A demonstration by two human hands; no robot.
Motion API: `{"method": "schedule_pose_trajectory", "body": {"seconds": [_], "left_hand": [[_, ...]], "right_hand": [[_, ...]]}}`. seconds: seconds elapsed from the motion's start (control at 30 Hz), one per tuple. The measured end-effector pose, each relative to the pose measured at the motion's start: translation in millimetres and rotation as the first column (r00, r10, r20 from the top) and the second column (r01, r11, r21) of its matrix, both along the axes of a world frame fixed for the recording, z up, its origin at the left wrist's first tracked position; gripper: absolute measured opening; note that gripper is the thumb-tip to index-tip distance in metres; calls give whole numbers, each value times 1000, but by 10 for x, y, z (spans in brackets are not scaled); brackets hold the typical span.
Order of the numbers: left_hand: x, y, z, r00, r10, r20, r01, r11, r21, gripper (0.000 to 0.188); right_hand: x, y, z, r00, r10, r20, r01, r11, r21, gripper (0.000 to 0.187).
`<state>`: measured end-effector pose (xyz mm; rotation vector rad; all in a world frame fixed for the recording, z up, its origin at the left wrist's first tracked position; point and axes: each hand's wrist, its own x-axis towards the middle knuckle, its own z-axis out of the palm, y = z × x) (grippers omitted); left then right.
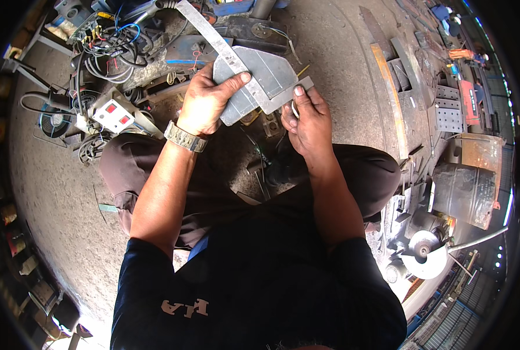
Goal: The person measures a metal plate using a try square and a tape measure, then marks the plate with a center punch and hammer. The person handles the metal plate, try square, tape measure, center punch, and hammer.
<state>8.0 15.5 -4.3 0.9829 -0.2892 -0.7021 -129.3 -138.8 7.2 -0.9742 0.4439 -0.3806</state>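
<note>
A grey flat metal plate [271, 69] with angled corners is held up above my lap. Thin pale lines run across its face. Lying over it is an L-shaped steel square [209, 35], its long blade slanting to the upper left. My left hand [203, 100], with a watch on the wrist, is closed on the plate, its thumb pressing the blade down. The short arm of the square is pinched in my right hand [310, 125], at the plate's near right edge. A thin yellow stick shows just beyond those fingers; whether they hold it I cannot tell.
Tangled cables [111, 64] and a white socket box [113, 115] with red switches lie on the left. Metal strips [391, 99] and a perforated plate [448, 108] are at the right. Nearer stand a rusty drum [464, 186] and a machine with a round disc [423, 251].
</note>
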Motion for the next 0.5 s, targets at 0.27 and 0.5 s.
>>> {"method": "schedule_pose_trajectory", "body": {"seconds": [0.27, 0.5], "left_hand": [[-11, -7, 21, 1000, 19, 14, -19, 1000, -5, 33], [-21, 11, 65, 1000, -1, -17, 0, 1000, -23, 32]], "right_hand": [[23, 16, 38, 999, -51, -9, 52, 998, 36, 10], [23, 20, 14, 999, -40, -8, 40, 999, -18, 11]]}}
